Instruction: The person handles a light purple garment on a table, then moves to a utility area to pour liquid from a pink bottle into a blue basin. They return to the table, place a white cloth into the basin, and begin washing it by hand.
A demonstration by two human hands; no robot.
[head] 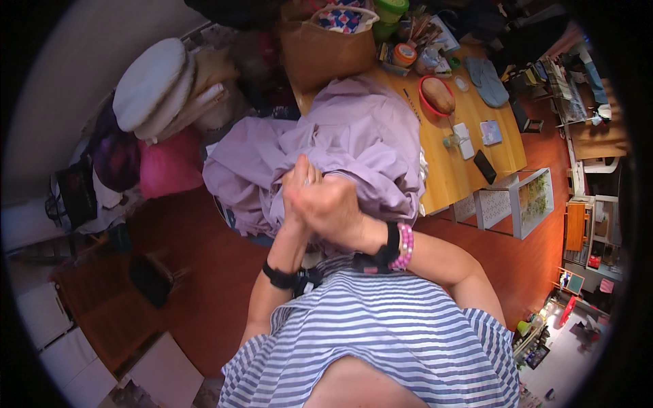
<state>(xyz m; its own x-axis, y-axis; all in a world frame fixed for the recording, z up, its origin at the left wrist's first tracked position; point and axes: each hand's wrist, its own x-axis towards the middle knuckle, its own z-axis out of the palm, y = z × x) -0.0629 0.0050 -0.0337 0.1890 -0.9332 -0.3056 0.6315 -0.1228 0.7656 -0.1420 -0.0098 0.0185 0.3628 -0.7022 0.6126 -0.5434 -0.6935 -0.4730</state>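
Note:
A large lilac cloth (pixel 352 117) lies bunched over the table's near corner and hangs down in front of me. My right hand (pixel 331 206), with a black strap and pink bead bracelets at its wrist, is curled in a fist and pressed against my left hand (pixel 298 188). A ring shows on my left hand, and a black band circles that wrist. Both hands are over the cloth's near part, fingers bent. Whether cloth is pinched between them is hidden by the fingers.
The wooden table (pixel 444 188) bears a red bowl (pixel 437 96) with a brown item, a black phone (pixel 484 167), a white case (pixel 463 141), blue folded cloth (pixel 486 81) and a brown basket (pixel 329 53). Stacked cushions (pixel 150 84) and a pink bundle (pixel 171 163) are at left; a grey shelf (pixel 530 204) stands right.

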